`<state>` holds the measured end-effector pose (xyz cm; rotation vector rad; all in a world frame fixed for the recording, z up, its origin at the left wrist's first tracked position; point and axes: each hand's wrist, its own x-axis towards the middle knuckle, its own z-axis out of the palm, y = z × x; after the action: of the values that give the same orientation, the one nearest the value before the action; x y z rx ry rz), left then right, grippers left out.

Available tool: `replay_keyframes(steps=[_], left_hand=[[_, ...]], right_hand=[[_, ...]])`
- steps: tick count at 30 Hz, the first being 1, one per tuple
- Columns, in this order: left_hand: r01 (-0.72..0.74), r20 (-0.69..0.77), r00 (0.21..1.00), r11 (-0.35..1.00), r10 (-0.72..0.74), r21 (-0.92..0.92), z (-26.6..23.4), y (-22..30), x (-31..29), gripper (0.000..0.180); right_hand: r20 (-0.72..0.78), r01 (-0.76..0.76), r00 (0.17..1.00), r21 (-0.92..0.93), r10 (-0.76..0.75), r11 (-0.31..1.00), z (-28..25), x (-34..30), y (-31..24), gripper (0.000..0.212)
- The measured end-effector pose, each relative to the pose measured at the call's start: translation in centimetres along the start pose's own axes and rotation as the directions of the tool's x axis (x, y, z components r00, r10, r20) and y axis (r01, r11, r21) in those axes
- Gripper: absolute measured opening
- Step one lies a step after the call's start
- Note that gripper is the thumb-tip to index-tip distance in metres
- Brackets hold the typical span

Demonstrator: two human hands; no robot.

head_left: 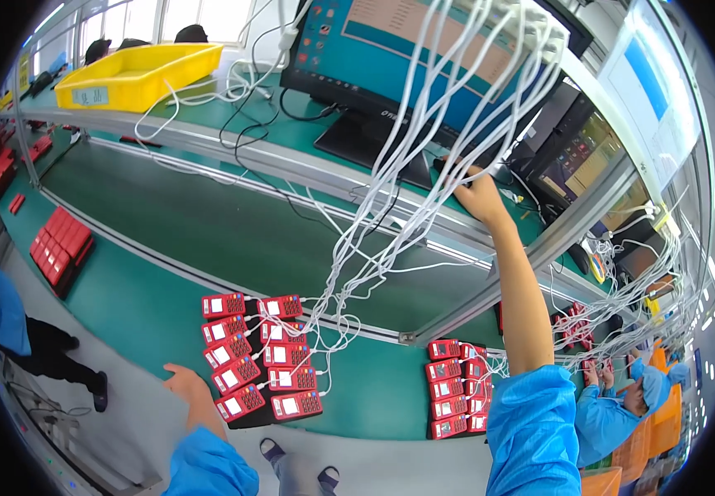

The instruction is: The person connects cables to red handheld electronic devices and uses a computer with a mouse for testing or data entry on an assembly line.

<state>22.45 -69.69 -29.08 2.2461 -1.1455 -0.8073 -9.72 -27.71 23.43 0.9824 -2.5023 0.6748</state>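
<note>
My right hand (476, 195) reaches up to the shelf below the monitor and rests on a black computer mouse (442, 168), fingers curved over it. White cables hang in front of that spot and partly cover it. My left hand (187, 383) is at the near table edge, fingers stretched out and holding nothing. Just right of it, two columns of red card payment terminals (233, 377) with lit screens lie on a black tray, white cables plugged into them. The monitor (357, 50) shows a blue-green desktop with windows.
A second group of cabled red terminals (447, 388) lies right of the first. Stacked red devices (61, 241) sit at the left on the green table (138, 310). A yellow bin (138, 78) stands on the shelf. White cables (411, 157) hang centrally. Co-workers in blue stand left and sit right.
</note>
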Motion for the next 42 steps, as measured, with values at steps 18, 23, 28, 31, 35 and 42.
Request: replay_keyframes(steps=[18, 23, 28, 31, 35, 42], left_hand=[[-0.004, -0.006, 1.000, 0.988, 0.003, -0.152, -3.0, 1.6, -1.2, 0.058], [-0.530, 0.286, 0.840, 0.584, 0.461, 0.614, -1.3, -1.6, 4.3, 0.053], [-0.563, -0.004, 0.816, 0.797, 0.578, 0.218, -7.5, 1.7, -1.9, 0.046], [-0.578, 0.002, 0.406, 0.259, 0.914, -0.774, -16.4, 16.7, -10.7, 0.028], [-0.340, -0.448, -0.091, -0.450, 0.889, -0.825, -27.8, 35.9, -23.1, 0.017], [-0.295, -0.696, -0.290, -0.753, 0.657, -0.588, -35.7, 47.0, -34.5, 0.026]], right_hand=[[-0.054, 0.039, 0.998, 0.018, -0.038, 0.999, 0.8, 0.0, 0.1, 0.044], [-0.003, -0.020, 1.000, 0.057, 0.020, 0.998, 1.2, 1.2, -1.7, 0.044], [-0.069, 0.051, 0.996, 0.036, -0.048, 0.998, 1.6, 0.2, 0.1, 0.044], [-0.070, 0.050, 0.996, 0.069, -0.045, 0.996, 0.6, -0.1, -0.2, 0.041], [-0.029, -0.001, 1.000, 0.066, 0.003, 0.998, 0.7, 0.2, -0.5, 0.044], [0.012, -0.032, 0.999, 0.047, 0.031, 0.998, 0.9, 0.3, -1.2, 0.045]])
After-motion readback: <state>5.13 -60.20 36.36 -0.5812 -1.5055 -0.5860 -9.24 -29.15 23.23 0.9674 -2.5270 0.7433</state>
